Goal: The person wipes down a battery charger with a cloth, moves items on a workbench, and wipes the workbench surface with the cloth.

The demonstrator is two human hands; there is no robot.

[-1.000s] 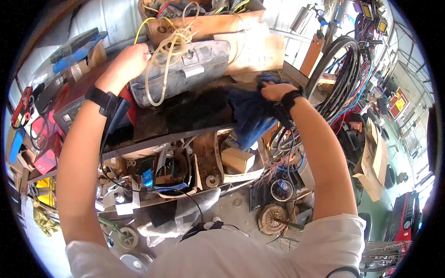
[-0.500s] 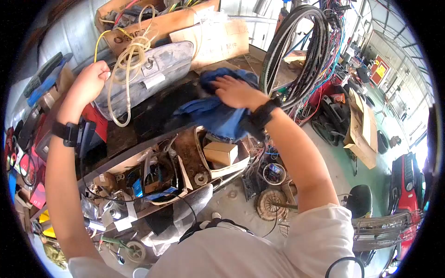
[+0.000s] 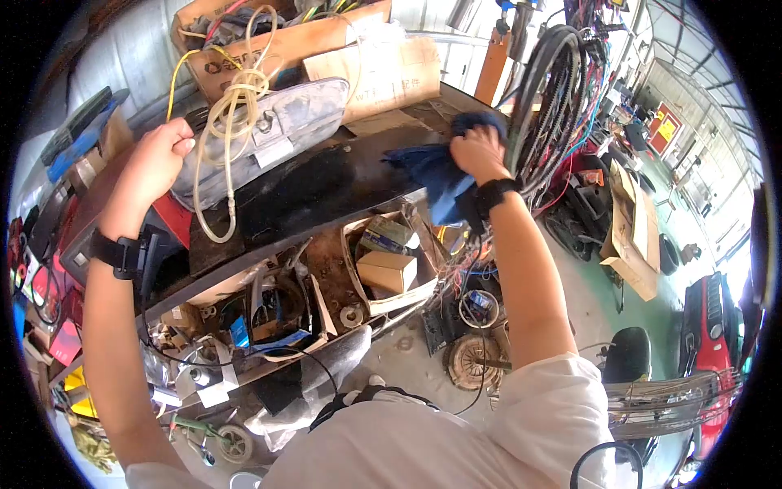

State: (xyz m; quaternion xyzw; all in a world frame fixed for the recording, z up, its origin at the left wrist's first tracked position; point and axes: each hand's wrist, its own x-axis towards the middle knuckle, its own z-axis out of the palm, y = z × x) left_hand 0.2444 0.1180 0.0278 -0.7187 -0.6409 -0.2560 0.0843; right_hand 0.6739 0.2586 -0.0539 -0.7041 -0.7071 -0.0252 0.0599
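My right hand (image 3: 481, 153) is closed on a blue cloth (image 3: 444, 175) at the right part of the dark shelf top (image 3: 301, 191). Part of the cloth hangs over the shelf's front edge. My left hand (image 3: 163, 155) is a fist at the left end of a grey plastic case (image 3: 285, 122); whether it grips the case or something else is hidden. A coil of clear yellowish hose (image 3: 236, 98) hangs over the case, just right of that fist.
Behind the case stand an open cardboard box (image 3: 285, 53) and a flattened carton (image 3: 383, 77). Black corrugated tubing and wires (image 3: 554, 106) hang at the right. On the lower shelf sits a box (image 3: 387, 271) among parts. A bucket (image 3: 479, 308) stands on the floor.
My right hand has moved right and slightly up, dragging the cloth, and its fingers have closed on it. More of the dark shelf top shows. My left hand has stayed nearly still.
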